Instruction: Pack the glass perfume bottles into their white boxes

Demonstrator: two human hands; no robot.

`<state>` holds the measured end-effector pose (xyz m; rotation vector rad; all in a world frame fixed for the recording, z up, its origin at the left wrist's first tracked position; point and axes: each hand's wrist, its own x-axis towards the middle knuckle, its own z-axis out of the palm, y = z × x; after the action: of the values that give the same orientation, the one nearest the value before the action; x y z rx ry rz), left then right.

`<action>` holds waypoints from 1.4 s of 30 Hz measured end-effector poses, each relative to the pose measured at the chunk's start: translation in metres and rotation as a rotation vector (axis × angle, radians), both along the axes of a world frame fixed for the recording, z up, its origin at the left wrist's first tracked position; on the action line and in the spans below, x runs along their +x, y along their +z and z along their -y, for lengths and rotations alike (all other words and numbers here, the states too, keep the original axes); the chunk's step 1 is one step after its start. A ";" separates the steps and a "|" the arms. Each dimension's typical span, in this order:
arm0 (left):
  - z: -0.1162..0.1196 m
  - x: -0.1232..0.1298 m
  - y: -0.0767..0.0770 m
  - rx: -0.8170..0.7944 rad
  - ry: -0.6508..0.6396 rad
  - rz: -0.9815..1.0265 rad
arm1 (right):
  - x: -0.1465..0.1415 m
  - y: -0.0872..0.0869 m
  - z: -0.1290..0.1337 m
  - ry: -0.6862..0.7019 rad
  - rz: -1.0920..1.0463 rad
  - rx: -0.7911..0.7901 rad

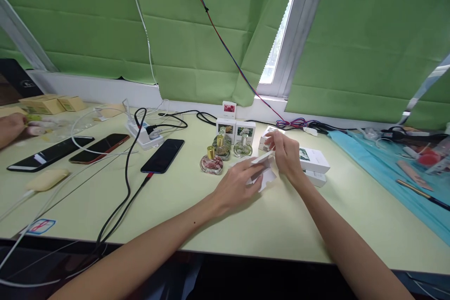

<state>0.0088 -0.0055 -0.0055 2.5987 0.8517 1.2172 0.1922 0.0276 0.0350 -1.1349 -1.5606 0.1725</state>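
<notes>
A thin white cardboard box [267,177], partly opened out with its flaps sticking up, is between my hands just above the table. My left hand [237,185] grips it from the left, with fingers over and inside the card. At its upper edge, my right hand [286,154] has bent fingers pinched at a raised flap; the fingertips are small and partly hidden. Left of the box stand a pink perfume bottle [211,163] with a gold cap, a greenish bottle [222,149] and a clear bottle [242,148]. Behind them are small white boxes with flower pictures [245,130].
More white boxes [314,160] lie beside my right wrist. A dark phone [162,155], a power strip [143,135] and loose cables are on the left. Another person's hand [12,129] is at the far left. Blue plastic sheeting [372,168] covers the right side.
</notes>
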 end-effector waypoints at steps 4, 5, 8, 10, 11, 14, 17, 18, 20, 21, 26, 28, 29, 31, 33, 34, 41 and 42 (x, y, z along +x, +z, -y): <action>0.006 0.007 -0.008 0.067 0.008 -0.075 | -0.017 0.020 -0.001 0.062 0.054 -0.012; 0.007 0.008 -0.011 0.093 0.007 -0.100 | -0.023 0.024 -0.002 0.087 0.094 -0.015; 0.012 0.011 -0.016 0.107 0.017 -0.177 | -0.041 0.034 -0.004 0.185 0.311 -0.082; 0.015 0.012 -0.017 0.112 0.009 -0.196 | -0.054 0.040 -0.005 0.260 0.483 -0.176; 0.016 0.012 -0.016 0.114 0.006 -0.203 | -0.060 0.042 -0.005 0.291 0.559 -0.203; 0.019 0.013 -0.015 0.119 0.004 -0.224 | -0.076 0.046 -0.006 0.367 0.758 -0.233; 0.019 0.014 -0.018 0.115 0.002 -0.244 | -0.088 0.046 -0.009 0.410 0.854 -0.250; 0.019 0.014 -0.020 0.111 0.000 -0.249 | -0.091 0.045 -0.010 0.425 0.884 -0.256; 0.019 0.014 -0.023 0.098 -0.007 -0.253 | -0.097 0.042 -0.012 0.439 0.927 -0.276; 0.019 0.014 -0.024 0.092 -0.010 -0.252 | -0.099 0.041 -0.013 0.443 0.938 -0.288; 0.016 0.012 -0.022 0.035 -0.050 -0.258 | -0.106 0.037 -0.013 0.462 0.986 -0.340; 0.014 0.012 -0.020 0.003 -0.065 -0.270 | -0.108 0.036 -0.013 0.450 1.014 -0.351; 0.014 0.012 -0.019 -0.008 -0.071 -0.278 | -0.109 0.035 -0.013 0.444 1.025 -0.356; 0.014 0.012 -0.019 -0.005 -0.078 -0.293 | -0.110 0.033 -0.014 0.435 1.033 -0.357; 0.015 0.012 -0.019 0.041 -0.084 -0.298 | -0.110 0.032 -0.016 0.429 1.039 -0.354; 0.016 0.012 -0.020 0.079 -0.086 -0.294 | -0.110 0.031 -0.016 0.428 1.044 -0.353; 0.022 0.013 -0.023 0.393 -0.085 -0.238 | -0.102 0.027 -0.024 0.397 1.043 -0.356; 0.023 0.014 -0.023 0.421 -0.083 -0.233 | -0.100 0.026 -0.025 0.393 1.040 -0.357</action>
<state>0.0224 -0.0286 -0.0287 3.1237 0.5599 1.1952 0.0926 0.0521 0.0614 -1.2512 -2.7654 0.1255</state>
